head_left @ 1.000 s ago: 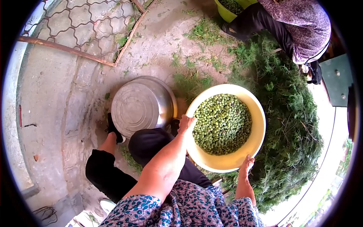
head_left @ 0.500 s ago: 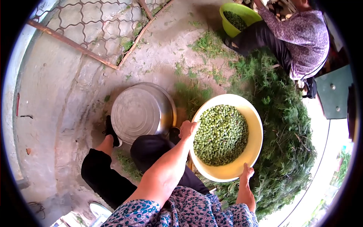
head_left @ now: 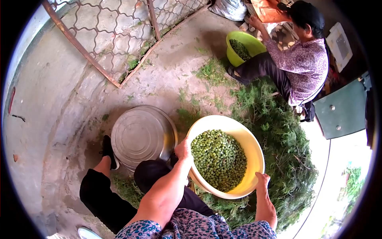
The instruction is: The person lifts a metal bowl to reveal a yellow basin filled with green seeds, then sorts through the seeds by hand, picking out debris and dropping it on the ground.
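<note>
Head view: left hand and right hand clasp the yellow tub near the metal pot; full of loose berries, it looks heavy, best held by opposite rims.

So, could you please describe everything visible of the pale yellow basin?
The round, deep, pale yellow basin looks plastic, with a smooth rim. Small round green fruits lie inside, leaving much of the right inner wall bare. It appears tilted, held before the person, left hand on its left rim, right hand on its right. Its underside is hidden.
</note>
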`<control>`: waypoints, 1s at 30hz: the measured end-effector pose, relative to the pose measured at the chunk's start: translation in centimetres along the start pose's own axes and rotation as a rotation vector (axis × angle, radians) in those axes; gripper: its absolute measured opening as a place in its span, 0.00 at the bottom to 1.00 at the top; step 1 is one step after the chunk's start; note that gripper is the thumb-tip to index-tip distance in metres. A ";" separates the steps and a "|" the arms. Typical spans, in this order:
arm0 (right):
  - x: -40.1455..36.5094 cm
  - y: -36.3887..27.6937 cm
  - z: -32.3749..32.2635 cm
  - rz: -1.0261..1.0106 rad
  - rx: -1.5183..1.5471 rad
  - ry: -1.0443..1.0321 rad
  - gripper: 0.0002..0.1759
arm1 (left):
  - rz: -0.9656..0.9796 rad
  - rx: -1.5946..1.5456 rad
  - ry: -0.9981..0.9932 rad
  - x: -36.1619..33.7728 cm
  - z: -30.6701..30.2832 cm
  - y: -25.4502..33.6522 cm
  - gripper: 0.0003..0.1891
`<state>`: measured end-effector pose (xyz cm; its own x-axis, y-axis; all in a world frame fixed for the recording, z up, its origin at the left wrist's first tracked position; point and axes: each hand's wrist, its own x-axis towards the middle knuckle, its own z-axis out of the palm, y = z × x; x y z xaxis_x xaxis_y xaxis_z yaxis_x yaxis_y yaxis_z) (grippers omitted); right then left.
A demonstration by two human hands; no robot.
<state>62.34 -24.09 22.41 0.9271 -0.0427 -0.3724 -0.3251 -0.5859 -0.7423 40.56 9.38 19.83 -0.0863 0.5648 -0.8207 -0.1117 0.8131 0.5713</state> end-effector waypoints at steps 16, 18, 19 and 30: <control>-0.3 -25.2 6.6 -0.634 0.062 -0.604 0.14 | 0.154 -0.963 -0.316 -5.6 -5.5 12.2 0.11; -1.6 -29.0 10.0 -0.581 0.090 -0.680 0.14 | 0.228 -1.023 -0.352 -6.9 -8.2 15.2 0.10; -1.7 -30.5 11.6 -0.546 0.107 -0.725 0.15 | 0.269 -1.064 -0.379 -7.7 -9.7 16.2 0.09; -12.2 -27.8 29.6 -0.320 0.263 -0.963 0.12 | 0.383 -1.121 -0.024 -4.3 -27.1 18.3 0.14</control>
<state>54.50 16.68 31.09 0.4741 0.8133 -0.3373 -0.2282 -0.2565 -0.9392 12.08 18.06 34.01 -0.2854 0.7568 -0.5881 -0.8890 0.0202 0.4575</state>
